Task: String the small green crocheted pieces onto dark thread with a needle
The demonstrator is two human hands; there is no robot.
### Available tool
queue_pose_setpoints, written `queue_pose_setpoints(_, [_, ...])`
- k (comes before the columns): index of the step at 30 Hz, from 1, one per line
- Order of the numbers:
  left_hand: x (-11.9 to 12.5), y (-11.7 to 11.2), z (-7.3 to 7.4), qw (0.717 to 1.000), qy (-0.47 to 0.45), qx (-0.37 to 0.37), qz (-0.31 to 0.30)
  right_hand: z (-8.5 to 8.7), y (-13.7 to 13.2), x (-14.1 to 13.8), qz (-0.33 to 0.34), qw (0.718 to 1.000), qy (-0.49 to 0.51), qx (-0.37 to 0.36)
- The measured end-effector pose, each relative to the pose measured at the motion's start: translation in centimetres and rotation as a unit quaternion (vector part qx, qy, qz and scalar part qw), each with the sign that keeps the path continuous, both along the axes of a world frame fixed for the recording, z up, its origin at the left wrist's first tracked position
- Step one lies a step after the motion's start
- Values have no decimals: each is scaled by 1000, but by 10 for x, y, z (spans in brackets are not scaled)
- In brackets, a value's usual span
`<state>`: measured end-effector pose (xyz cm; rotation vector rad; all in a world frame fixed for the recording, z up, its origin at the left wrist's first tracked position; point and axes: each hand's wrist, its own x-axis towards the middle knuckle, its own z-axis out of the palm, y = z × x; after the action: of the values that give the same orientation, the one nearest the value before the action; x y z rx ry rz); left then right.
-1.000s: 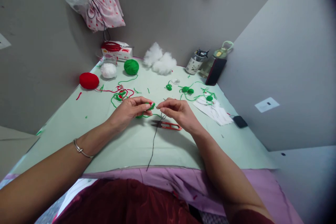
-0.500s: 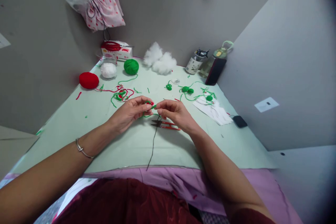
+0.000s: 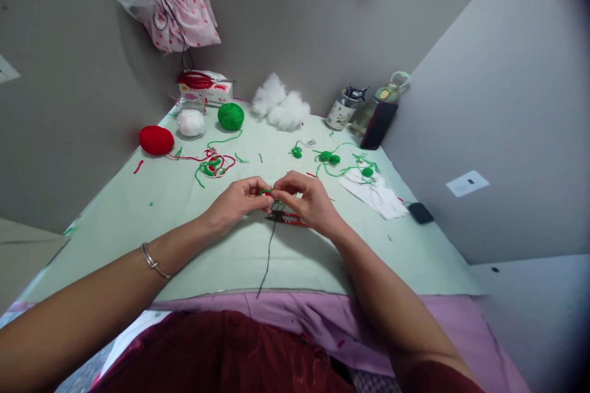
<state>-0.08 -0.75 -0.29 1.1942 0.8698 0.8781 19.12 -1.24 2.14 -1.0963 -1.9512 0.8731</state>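
Note:
My left hand (image 3: pixel 237 201) and my right hand (image 3: pixel 306 198) meet fingertip to fingertip over the middle of the pale green table (image 3: pixel 184 239). Between them they pinch a small green and red crocheted piece (image 3: pixel 266 193). A thin black thread (image 3: pixel 268 252) hangs from the fingers and trails to the table's front edge. Red thread snips (image 3: pixel 288 217) lie on the table just under my right hand.
At the back lie a red yarn ball (image 3: pixel 157 139), a white ball (image 3: pixel 190 123), a green ball (image 3: pixel 230 116), white stuffing (image 3: pixel 281 104), a box (image 3: pixel 205 92) and a jar (image 3: pixel 342 112). Small green pieces (image 3: pixel 329 158) and white paper (image 3: pixel 375 194) lie right. A dark phone (image 3: pixel 378 125) leans on the wall.
Both hands have drawn closer together until their fingertips touch over the snips. The crocheted piece is more covered by the fingers now.

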Motion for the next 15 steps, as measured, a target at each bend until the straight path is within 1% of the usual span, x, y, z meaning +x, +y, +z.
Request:
queue_pose_setpoints(2, [2,-1,-3,1000,19,7,-10,1,-2,-3,7,998,-57,23])
queue_pose_setpoints(3, [4,-2,-4,1000,24,11,-16,3,-2,-3,5,998,-63,29])
queue_pose_setpoints(4, [5,-2,-6,999,30,13,-25,5,-1,-2,-3,999,-43,31])
queue_pose_setpoints(6, [9,-4,-8,998,48,11,-50,13,5,4,-52,996,68,31])
queue_pose_setpoints(8, [12,-6,-9,996,56,0,-72,21,13,14,-116,971,209,13])
queue_pose_setpoints(9, [12,-6,-8,996,52,-6,-75,24,16,20,-133,956,260,-12])
queue_pose_setpoints(10, [12,-6,-7,996,42,-11,-72,26,19,25,-133,945,295,-53])
queue_pose_setpoints(11, [11,-5,-5,997,30,-18,-66,28,21,30,-120,936,316,-101])
queue_pose_setpoints(13, [8,-3,-1,998,1,-40,-58,28,23,37,-71,920,329,-203])
queue_pose_setpoints(15, [5,-1,2,995,-26,-69,-63,27,26,42,-33,906,331,-262])
